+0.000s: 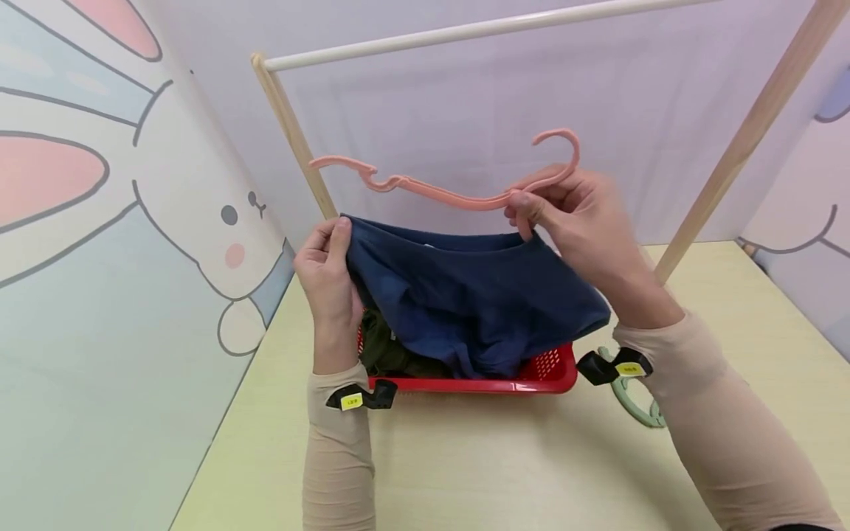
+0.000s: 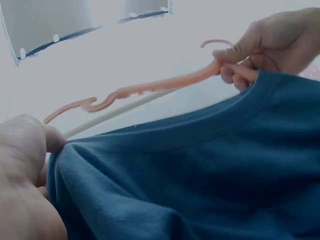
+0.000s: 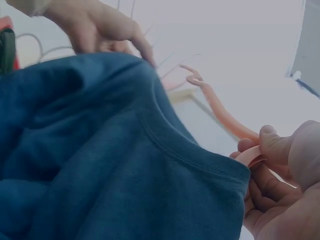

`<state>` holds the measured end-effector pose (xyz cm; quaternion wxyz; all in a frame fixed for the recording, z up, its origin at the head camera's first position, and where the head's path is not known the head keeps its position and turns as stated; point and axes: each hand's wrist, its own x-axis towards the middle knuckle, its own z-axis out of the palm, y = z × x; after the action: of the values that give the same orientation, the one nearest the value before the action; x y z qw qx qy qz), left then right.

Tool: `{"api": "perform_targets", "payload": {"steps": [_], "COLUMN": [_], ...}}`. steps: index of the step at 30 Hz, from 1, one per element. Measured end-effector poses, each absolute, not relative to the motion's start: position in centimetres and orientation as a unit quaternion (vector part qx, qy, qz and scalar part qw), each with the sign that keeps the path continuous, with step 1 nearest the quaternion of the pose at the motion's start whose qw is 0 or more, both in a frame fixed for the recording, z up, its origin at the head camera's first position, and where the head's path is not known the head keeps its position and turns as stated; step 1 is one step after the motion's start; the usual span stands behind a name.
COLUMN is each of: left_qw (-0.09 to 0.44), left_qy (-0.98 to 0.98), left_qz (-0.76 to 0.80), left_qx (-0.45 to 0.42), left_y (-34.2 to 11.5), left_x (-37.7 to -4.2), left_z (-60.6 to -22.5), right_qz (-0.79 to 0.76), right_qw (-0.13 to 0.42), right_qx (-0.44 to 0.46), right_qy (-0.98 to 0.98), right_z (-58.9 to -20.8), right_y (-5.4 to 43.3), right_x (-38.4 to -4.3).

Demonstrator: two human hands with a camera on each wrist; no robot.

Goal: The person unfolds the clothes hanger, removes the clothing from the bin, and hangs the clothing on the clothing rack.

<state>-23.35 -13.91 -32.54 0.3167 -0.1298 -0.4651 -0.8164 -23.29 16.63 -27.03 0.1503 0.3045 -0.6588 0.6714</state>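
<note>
A dark blue T-shirt (image 1: 465, 287) hangs between my hands, its banded neck opening stretched wide and its lower part bunched over a red basket (image 1: 458, 385). My left hand (image 1: 328, 269) pinches one end of the neckband, thumb on the near side. My right hand (image 1: 584, 228) grips a pink plastic hanger (image 1: 451, 196) near the base of its hook, by the other end of the neckband. One hanger arm points left above the opening; in the right wrist view the other arm (image 3: 248, 156) goes down into the collar, its tip hidden by cloth.
Dark green cloth (image 1: 398, 350) lies in the basket, left of the shirt. A green hanger (image 1: 637, 402) rests on the table, partly behind my right forearm. Behind stands a rack with a white rail (image 1: 465, 31) and wooden posts (image 1: 744, 140). A rabbit-printed panel (image 1: 179, 221) borders the left.
</note>
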Motion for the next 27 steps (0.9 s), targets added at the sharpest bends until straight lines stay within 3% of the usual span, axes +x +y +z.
{"api": "perform_targets", "payload": {"steps": [9,18,27], "left_qw": [0.255,0.147,0.144], "left_qy": [-0.585,-0.72,-0.744], "left_qz": [-0.754,-0.654,-0.624], "left_qx": [-0.156,-0.18,-0.188], "left_y": [-14.4,-15.0,-15.0], "left_x": [-23.1,-22.7,-22.8], "left_z": [-32.9,-33.4,-33.5], "right_qz": [0.592,0.485,0.482], "right_qw": [0.192,0.247,0.26], "right_qx": [0.287,0.172,0.125], "right_qy": [-0.728,-0.821,-0.827], "right_z": [-24.3,-26.3,-28.5], "right_y": [19.1,20.7,20.8], "right_x": [-22.5,-20.9,-20.1]}}
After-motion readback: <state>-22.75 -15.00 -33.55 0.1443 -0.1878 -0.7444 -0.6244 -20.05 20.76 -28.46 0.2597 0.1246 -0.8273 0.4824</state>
